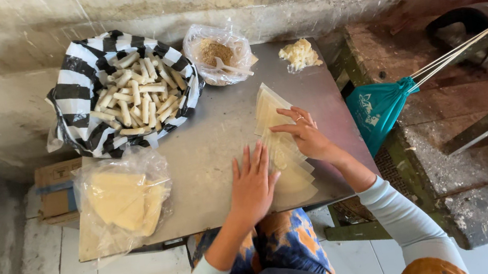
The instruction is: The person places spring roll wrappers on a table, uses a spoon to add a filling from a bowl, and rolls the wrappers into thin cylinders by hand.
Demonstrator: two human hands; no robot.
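Black-and-white striped bag (80,83) already heaped with finished pale rolls (137,98). Fanned row of thin pale-yellow wrapper sheets (281,151) on grey metal table (206,142) unfilled. Left hand (254,183) flat, fingers spread, beside sheets; right hand (304,135) open, fingertips pressing sheets. Clear bag of brown filling (218,51) untouched.

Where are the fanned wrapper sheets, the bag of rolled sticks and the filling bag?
wrapper sheets (270,111), head view, bare upper sheet.
bag of rolled sticks (75,91), head view, striped left wall.
filling bag (216,50), head view, brown filling inside.
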